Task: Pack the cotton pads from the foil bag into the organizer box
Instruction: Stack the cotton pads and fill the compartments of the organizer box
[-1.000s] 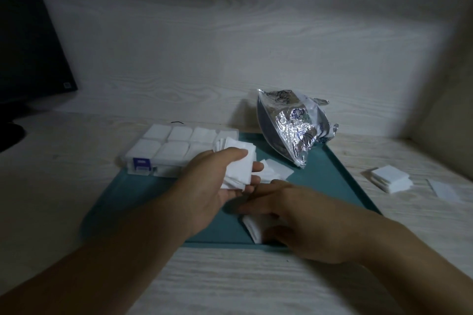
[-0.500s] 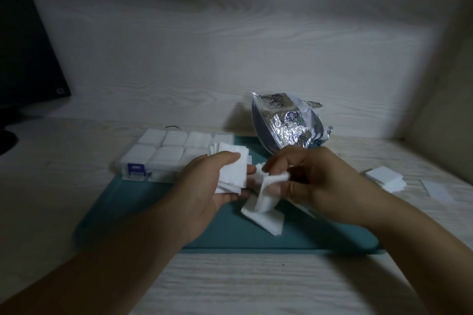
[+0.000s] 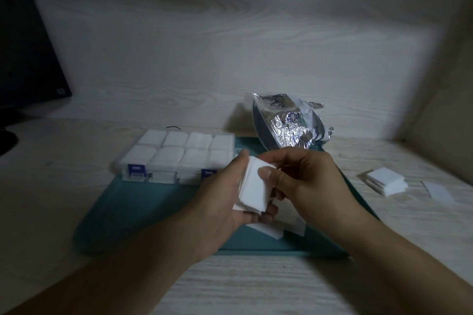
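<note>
A stack of white cotton pads sits in my left hand, fingers curled under it, above the teal mat. My right hand pinches the top of the same stack, thumb on its face. Under my hands a few loose pads lie on the mat. The clear organizer box with blue latches stands at the mat's back left, its compartments filled with white pads. The crumpled foil bag lies behind my right hand.
A small pile of pads and a single pad lie on the wooden table to the right of the mat. A dark monitor stands at the far left. A wall closes the back and right side.
My right hand rose from the mat with pads and brought them onto the stack in my left hand. Both hands now meet on that stack.
</note>
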